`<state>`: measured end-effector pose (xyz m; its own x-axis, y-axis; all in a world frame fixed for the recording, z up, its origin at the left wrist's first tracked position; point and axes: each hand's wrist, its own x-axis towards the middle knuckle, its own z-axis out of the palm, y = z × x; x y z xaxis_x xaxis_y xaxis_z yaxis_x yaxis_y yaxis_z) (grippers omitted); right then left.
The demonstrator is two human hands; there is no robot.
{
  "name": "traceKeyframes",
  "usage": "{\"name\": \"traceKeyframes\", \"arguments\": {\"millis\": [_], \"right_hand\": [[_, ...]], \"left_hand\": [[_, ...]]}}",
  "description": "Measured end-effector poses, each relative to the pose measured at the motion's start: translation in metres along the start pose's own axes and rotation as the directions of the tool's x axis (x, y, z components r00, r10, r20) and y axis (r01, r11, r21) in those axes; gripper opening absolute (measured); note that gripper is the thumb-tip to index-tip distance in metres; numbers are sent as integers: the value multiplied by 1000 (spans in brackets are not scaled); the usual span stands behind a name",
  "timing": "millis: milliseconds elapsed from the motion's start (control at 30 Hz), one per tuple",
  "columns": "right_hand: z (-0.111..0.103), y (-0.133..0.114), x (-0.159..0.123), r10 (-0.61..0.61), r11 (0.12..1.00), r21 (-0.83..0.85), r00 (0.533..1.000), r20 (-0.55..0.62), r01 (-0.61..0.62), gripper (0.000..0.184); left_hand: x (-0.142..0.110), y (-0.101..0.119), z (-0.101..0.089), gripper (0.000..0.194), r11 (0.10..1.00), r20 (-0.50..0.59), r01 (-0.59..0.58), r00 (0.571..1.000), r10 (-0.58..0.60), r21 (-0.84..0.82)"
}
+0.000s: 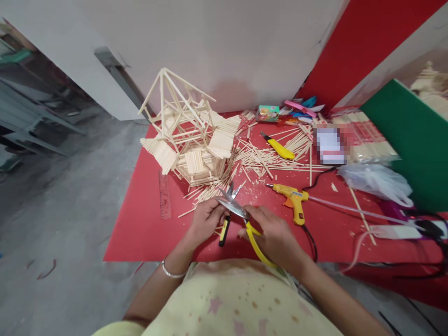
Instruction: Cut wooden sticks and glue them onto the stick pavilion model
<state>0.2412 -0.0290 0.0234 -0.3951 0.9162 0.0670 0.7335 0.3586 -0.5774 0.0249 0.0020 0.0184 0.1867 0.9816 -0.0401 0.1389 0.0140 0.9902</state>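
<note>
My right hand (275, 233) is wrapped round the yellow handles of a pair of scissors (234, 205), whose metal blades are spread and point left. Close to the blade tips, my left hand (208, 217) has its fingers pinched together; what they hold, if anything, I cannot make out. Below the blades a black-and-yellow utility knife (224, 232) lies on the red table (133, 233). Just beyond my hands stands a model built of thin wooden sticks (196, 161), with an open pointed frame (163, 102) on top and flat slatted panels around it.
Loose wooden sticks (259, 156) are strewn behind my hands, with a yellow cutter (280, 147) on them. A yellow glue gun (296, 200) lies on the right, its cord trailing. Further right are a plastic bag (376, 179) and a green board (409, 140). A clear ruler (164, 193) lies left.
</note>
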Motion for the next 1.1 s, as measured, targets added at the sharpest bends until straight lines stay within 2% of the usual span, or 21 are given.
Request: {"name": "traceKeyframes", "arguments": {"millis": [167,267,433,600,733,800,933,1100], "right_hand": [[8,4,-2,-4,999,48,1000,8,3,43],[10,7,-3,-3,995,95,999,42,-1,37],[8,7,2,-3,998,-58,999,44,6,47],[5,4,4,0,998,-65,997,77,5,49],[6,7,2,-6,1000,16,995,101,4,45],[6,8,1,2,1000,22,993,114,-5,45],[4,8,2,15,996,-88,994,104,-6,52],[3,4,3,41,992,-126,995,96,-28,53]], "left_hand": [[-2,-4,-2,31,999,29,12,999,-14,53],[-5,-14,-2,34,998,65,46,997,-44,-31],[-7,-30,-2,29,969,92,103,992,-85,-225],[-7,-26,-7,31,961,128,124,987,-95,-249],[-7,-16,-10,39,990,117,89,990,-76,-113],[-7,-17,-11,39,991,117,87,990,-75,-100],[-7,-25,-9,26,980,79,93,994,-80,-173],[-5,-19,-8,18,992,-20,-8,1000,6,-128]]}}
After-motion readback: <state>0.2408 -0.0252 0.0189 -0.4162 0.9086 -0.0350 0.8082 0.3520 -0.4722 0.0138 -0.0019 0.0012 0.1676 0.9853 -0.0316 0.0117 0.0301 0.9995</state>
